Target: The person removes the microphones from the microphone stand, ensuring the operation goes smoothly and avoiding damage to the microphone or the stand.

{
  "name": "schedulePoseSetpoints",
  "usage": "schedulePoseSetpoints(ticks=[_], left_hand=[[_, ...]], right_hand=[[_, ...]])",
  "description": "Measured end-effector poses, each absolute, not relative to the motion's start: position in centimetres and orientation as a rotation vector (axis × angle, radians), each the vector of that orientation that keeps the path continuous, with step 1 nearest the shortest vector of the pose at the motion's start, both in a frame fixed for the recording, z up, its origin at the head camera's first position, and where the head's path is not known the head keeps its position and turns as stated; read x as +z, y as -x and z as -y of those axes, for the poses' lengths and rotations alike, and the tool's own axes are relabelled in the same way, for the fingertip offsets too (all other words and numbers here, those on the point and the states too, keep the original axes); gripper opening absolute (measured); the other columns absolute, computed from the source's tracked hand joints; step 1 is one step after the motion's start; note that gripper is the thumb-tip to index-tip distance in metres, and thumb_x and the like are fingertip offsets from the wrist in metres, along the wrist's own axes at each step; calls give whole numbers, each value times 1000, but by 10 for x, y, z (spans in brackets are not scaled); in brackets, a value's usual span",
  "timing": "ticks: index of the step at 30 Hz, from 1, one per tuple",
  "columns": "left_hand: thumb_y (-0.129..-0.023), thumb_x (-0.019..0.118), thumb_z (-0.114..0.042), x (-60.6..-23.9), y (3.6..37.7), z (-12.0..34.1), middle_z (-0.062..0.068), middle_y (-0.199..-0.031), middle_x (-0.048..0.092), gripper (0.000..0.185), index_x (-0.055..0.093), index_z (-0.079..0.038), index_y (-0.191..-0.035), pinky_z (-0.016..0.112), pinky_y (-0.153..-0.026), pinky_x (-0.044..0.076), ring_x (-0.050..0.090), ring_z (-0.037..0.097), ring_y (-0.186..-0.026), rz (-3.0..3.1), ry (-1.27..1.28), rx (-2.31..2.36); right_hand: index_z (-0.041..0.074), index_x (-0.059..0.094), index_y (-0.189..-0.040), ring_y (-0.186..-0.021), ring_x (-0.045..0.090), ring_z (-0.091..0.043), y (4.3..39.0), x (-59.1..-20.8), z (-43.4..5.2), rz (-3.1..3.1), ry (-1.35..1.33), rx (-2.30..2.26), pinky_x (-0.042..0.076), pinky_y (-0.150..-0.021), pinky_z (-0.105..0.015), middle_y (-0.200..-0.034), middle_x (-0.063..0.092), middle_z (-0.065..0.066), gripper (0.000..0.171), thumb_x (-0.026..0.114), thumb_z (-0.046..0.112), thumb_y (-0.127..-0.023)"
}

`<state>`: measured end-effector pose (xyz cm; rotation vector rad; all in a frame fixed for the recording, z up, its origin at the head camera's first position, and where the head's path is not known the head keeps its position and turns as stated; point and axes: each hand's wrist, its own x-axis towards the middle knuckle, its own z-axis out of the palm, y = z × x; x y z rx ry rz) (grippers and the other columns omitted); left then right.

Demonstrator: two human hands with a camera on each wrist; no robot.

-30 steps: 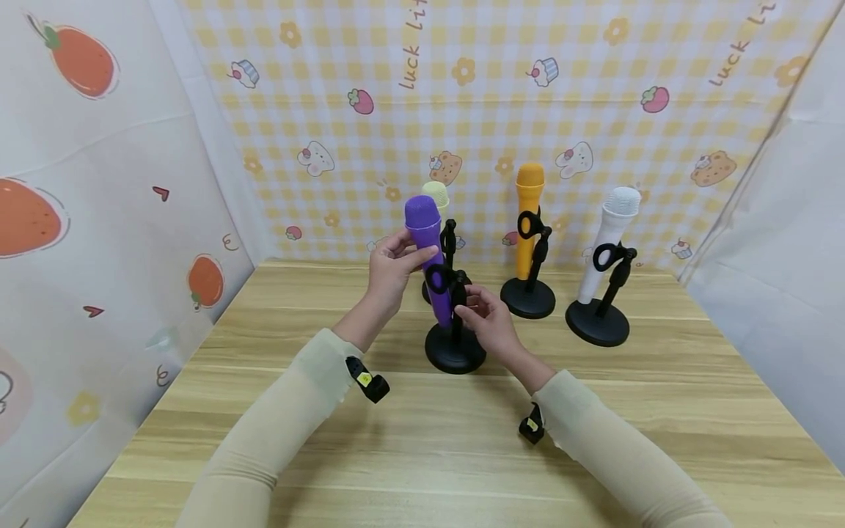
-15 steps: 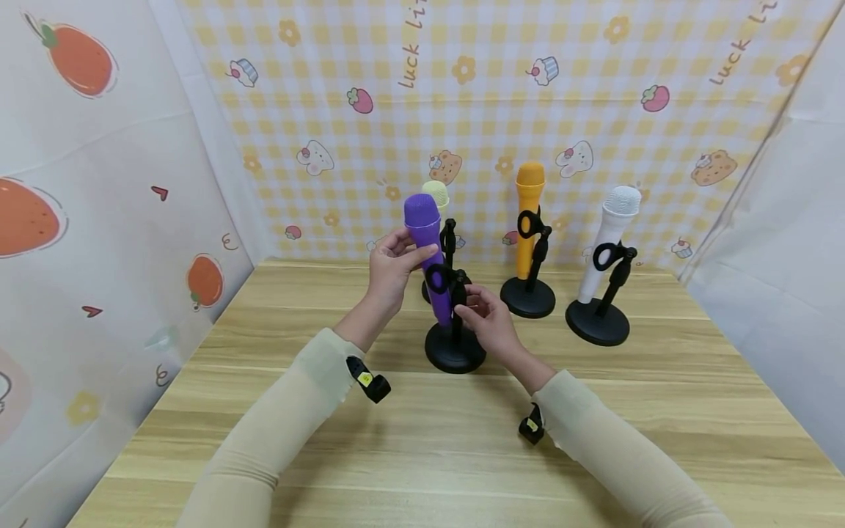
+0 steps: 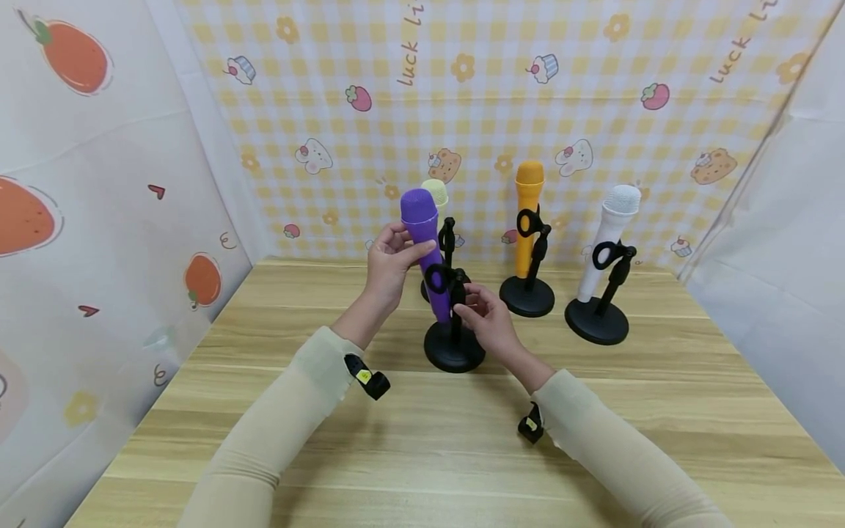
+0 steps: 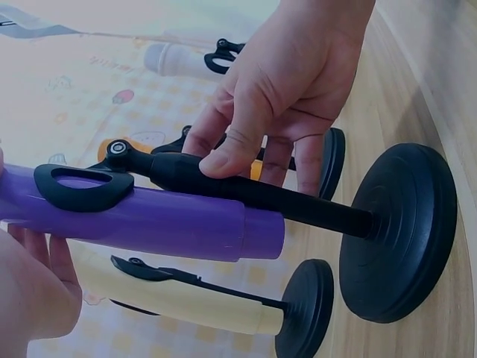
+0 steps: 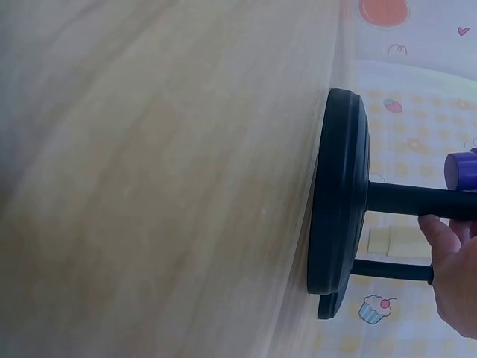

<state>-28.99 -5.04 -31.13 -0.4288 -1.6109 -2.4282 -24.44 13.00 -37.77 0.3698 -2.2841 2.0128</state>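
My left hand [image 3: 389, 268] holds a purple microphone [image 3: 420, 211] by its upper body, thumb in front and fingers behind. The microphone tilts, head up and to the left, beside a black desk stand [image 3: 454, 347]. The stand's ring clip [image 4: 83, 188] overlaps the purple body, and the microphone's lower end [image 4: 262, 233] hangs beside the pole, above the round base. On the other side, my right hand [image 3: 487, 317] pinches the stand's pole [image 4: 298, 209] between thumb and fingers, below the clip joint. The base stands on the table.
Behind the purple one, a pale yellow microphone [image 3: 436, 192] stands at its own black stand, partly hidden. Further right are an orange microphone [image 3: 529, 192] and a white microphone [image 3: 618, 209], each leaning at a black stand. A patterned cloth [image 3: 370, 59] backs the wooden table [image 3: 422, 455].
The purple microphone has shifted slightly up and left with my left hand. My right hand stays at the pole, and the other microphones keep their places.
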Motion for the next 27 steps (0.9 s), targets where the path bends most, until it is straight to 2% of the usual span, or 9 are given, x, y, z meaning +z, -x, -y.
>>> schedulePoseSetpoints(ticks=[5, 16, 19, 27], left_hand=[[-80, 74, 3, -310, 290, 51, 2, -94, 68, 26, 64, -17, -93, 31, -75, 54, 65, 17, -84, 1576, 457, -2447], [-80, 73, 6, -306, 290, 53, 2, -91, 68, 27, 62, -17, -90, 29, -71, 54, 65, 16, -80, 1560, 462, -2456], [-80, 73, 6, -305, 291, 54, 2, -92, 69, 27, 63, -16, -90, 29, -70, 53, 65, 16, -81, 1557, 468, -2458], [-81, 73, 4, -305, 293, 56, 2, -94, 69, 25, 64, -16, -93, 29, -70, 54, 66, 17, -82, 1550, 461, -2475]], right_hand=[[-4, 54, -129, -94, 59, -37, 245, -378, -130, 2276, -374, 2016, 52, -86, -52, -103, 60, -18, 36, 62, 3, -95], [-5, 53, -129, -86, 60, -20, 247, -379, -130, 2270, -371, 2026, 50, -87, -55, -101, 60, -16, 36, 62, 3, -95], [-5, 53, -130, -85, 60, -18, 255, -389, -132, 2256, -366, 2052, 50, -87, -56, -103, 59, -17, 37, 62, 2, -94], [2, 54, -132, -89, 60, -17, 267, -405, -135, 2266, -367, 2033, 53, -86, -49, -107, 59, -16, 39, 63, 9, -95]])
